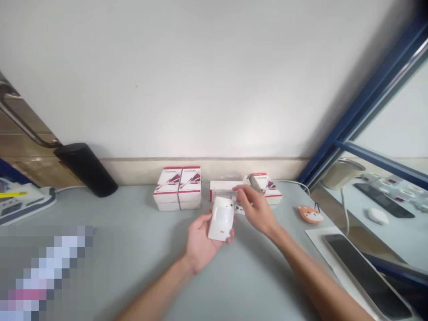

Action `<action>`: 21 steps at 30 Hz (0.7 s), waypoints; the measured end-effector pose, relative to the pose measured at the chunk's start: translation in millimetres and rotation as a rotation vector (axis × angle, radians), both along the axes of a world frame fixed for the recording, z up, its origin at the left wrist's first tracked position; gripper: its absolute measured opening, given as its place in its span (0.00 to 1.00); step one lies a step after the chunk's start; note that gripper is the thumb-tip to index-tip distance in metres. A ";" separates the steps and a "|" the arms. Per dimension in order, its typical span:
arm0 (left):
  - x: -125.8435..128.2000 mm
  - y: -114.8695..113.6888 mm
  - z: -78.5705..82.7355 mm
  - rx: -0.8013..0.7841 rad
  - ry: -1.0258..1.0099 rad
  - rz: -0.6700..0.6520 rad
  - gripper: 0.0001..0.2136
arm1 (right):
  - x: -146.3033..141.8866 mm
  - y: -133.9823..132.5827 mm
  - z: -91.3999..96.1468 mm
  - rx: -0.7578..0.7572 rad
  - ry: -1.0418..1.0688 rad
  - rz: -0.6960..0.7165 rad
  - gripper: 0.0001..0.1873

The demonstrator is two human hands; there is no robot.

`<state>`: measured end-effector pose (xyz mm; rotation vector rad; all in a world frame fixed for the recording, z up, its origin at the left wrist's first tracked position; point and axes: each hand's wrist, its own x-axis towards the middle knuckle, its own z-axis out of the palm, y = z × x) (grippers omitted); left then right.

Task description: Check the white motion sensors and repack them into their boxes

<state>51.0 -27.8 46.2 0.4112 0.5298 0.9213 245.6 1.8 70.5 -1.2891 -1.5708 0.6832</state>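
My left hand (202, 245) lies palm up and holds a white plastic motion sensor (220, 218) upright against its fingers. My right hand (256, 209) hovers just to the right of the sensor's top, with its fingers spread and nothing visibly in them. Beneath those fingers sits a white box with a red stripe (224, 189), partly hidden. Several similar red-and-white product boxes (177, 187) stand in stacks to the left of it, and another box (265, 188) stands to the right.
A black cylinder (85, 169) lies by the wall on the left. To the right are a small orange fox-shaped item (310, 214) and a dark tablet (366, 276) on white paper. A blue-framed window (377, 102) bounds the right side, and a pixelated patch covers the lower left.
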 end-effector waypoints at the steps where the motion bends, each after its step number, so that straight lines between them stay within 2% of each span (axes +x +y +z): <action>1: 0.4 -1.4 0.3 0.006 -0.006 -0.009 0.21 | -1.9 -3.5 -3.9 -0.075 0.070 0.038 0.19; 5: 2.5 -6.0 4.0 0.036 0.011 -0.045 0.22 | -5.1 -7.2 -11.4 -0.310 0.267 0.161 0.23; 8: 3.9 -5.3 5.3 0.022 0.048 -0.050 0.23 | -2.7 -5.0 -11.8 -0.363 0.326 0.143 0.24; 14: 0.9 2.4 -2.3 0.029 0.085 -0.185 0.23 | 10.8 2.4 -11.7 -0.198 0.364 -0.078 0.21; 17: 0.9 2.4 -7.6 0.036 0.074 -0.297 0.23 | 27.1 10.0 -7.2 -0.082 0.537 -0.235 0.19; 21: 1.9 1.7 -9.7 0.014 0.083 -0.401 0.23 | 56.6 22.0 1.1 0.045 0.771 -0.323 0.15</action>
